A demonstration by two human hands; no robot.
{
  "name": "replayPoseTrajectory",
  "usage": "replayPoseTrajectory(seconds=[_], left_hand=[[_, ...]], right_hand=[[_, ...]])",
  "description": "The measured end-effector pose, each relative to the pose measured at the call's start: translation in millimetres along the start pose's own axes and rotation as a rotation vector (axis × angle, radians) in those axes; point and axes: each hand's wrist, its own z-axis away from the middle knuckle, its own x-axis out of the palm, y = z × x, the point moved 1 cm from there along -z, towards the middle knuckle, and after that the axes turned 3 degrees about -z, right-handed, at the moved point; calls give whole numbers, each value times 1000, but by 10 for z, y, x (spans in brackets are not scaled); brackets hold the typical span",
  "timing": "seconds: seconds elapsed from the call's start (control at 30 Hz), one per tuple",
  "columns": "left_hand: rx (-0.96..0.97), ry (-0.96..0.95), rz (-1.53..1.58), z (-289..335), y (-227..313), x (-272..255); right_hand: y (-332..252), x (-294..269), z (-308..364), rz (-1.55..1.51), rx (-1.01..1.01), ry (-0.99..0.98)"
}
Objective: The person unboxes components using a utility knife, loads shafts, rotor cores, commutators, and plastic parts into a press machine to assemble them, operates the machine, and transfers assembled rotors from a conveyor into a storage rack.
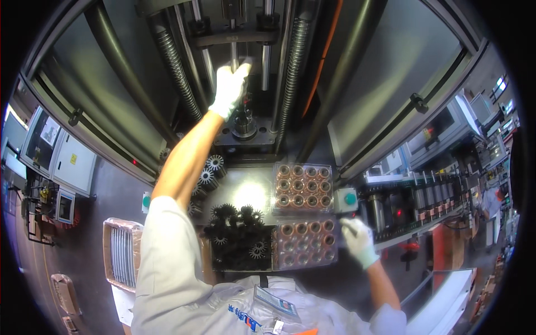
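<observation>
My left hand point(230, 89), in a white glove, reaches up inside the machine frame. Its fingers are closed beside the lower end of a vertical metal rod point(234, 54); what they hold is hidden. Below it stands a round metal fixture point(244, 128) on the machine's base. My right hand point(360, 241), also gloved, is low on the right, beside a clear plastic tray point(334, 261) of copper-coloured ring-shaped parts. Its fingers are slightly bent and apart, with nothing visible between them. A green push button point(350, 199) sits just beyond that hand.
A second clear tray point(331, 209) of copper-coloured parts lies behind the first. Dark toothed cores point(234, 234) crowd the near left of the bench, and silvery toothed cores point(207, 176) lie behind them. Spring-wrapped columns point(294, 61) flank the fixture. A cardboard box point(106, 245) stands left.
</observation>
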Motion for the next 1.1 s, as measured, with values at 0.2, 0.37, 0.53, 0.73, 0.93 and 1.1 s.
replayPoseTrajectory(seconds=[0.2,0.37,0.53,0.73,0.93,1.1], left_hand=[[61,27,50,-169,201,40],[91,-114,-342,-164,243,-434],[162,-80,-950,1376,1222,-629],[-348,391,-694,3606,1693,-1892],[-596,1187,-1285,6401,1428,-2178],[-1051,1134,-1199,6949,799,-1862]], right_hand=[[-189,28,-26,-63,-53,15],[-226,-202,-385,-92,-76,111],[-60,-359,-716,75,-156,212],[903,-37,-705,297,-262,-126],[970,0,-826,179,-251,-257],[971,-20,-944,332,-227,-397]])
